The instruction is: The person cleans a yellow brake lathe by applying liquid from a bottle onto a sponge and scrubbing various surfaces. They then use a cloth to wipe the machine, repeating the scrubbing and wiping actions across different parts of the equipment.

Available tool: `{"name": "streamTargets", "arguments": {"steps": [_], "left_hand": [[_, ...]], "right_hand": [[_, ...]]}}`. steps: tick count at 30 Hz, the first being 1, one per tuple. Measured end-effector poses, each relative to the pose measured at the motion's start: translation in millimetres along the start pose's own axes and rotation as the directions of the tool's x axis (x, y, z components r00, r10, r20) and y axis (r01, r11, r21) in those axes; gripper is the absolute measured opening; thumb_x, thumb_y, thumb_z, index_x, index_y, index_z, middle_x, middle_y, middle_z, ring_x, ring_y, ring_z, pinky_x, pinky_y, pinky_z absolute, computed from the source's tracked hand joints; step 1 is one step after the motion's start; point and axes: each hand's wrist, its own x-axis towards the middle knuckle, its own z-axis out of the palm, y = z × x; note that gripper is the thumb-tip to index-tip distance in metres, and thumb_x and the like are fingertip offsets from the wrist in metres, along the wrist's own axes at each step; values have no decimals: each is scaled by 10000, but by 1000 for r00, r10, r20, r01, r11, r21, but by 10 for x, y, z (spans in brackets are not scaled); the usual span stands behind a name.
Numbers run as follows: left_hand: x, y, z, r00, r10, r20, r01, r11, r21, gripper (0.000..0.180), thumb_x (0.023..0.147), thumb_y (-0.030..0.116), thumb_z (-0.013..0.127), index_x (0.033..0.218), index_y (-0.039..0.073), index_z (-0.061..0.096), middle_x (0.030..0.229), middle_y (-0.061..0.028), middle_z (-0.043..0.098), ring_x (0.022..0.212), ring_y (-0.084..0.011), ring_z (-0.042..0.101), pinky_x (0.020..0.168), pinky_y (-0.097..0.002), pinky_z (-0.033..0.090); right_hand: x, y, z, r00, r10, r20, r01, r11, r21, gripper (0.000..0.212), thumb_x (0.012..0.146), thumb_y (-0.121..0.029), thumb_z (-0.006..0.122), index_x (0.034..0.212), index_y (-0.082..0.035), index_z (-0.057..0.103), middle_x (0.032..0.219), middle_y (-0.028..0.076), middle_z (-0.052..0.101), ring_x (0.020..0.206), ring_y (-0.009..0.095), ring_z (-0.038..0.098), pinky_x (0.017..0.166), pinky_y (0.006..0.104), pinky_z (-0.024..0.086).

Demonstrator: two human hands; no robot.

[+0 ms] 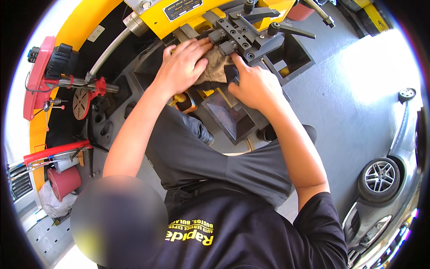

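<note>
Left hand: I see my left hand (182,67) lying flat on a rag (218,68), fingers spread and pressing down. It is not closed around it.
Right hand: my right hand (254,85) is just beside the rag, on its right. The first finger points up and touches the dark metal part. The other fingers are curled in. I cannot tell if they grip anything.
Rag: brown and dirty. It sits on the machine (251,36), between my two hands, right under the black clamp (235,31).
Machine: yellow on top, grey below, with black handles.
Tray: a grey tray (228,114) sits under the rag, near my knees.
Left side: a red drill (45,76) stands well apart.
Right side: a grey car (385,188) on the floor (340,103).
</note>
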Motion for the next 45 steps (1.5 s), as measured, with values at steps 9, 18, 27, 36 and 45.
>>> {"name": "streamTargets", "arguments": {"steps": [9,18,27,36,45], "left_hand": [[297,-350,141,999,33,-23,-33,999,24,409,1082,305,594,1441,144,704,1611,-27,620,1551,-312,488,1238,-527,390],[550,-454,174,991,-10,-133,-14,985,-171,425,1079,317,640,1481,178,652,1485,-116,694,1505,-314,545,1249,-522,388],[700,-447,160,993,43,-112,-55,992,-113,410,941,174,755,1350,165,728,1388,-56,722,1356,-287,649,1162,-447,497],[973,-539,147,977,24,-210,-13,999,51,187,979,301,774,1099,160,794,1061,-21,777,1098,-293,733,956,-457,543],[610,-300,16,946,-27,-324,-12,993,-118,190,957,209,726,1125,170,806,1195,-47,770,1188,-298,718,1053,-490,544]], "right_hand": [[-37,-65,-85,997,39,64,-39,999,-5,821,899,-380,720,1654,-200,451,1035,287,789,1006,462,778,901,561,615],[81,-30,-68,998,43,35,-41,998,-45,760,898,-375,669,1622,-208,503,1057,289,787,1021,468,774,918,556,616],[-75,-15,-91,1000,-12,-14,12,1000,-17,752,911,-344,683,1632,-218,510,966,281,780,945,468,775,877,563,620],[88,-56,34,998,-34,-43,34,999,-20,673,910,-265,630,1575,-175,570,935,281,781,916,467,778,867,567,619],[-74,-47,-66,999,18,-34,-17,999,49,696,962,-338,668,1627,-198,518,911,276,776,882,454,781,849,541,625]]}}
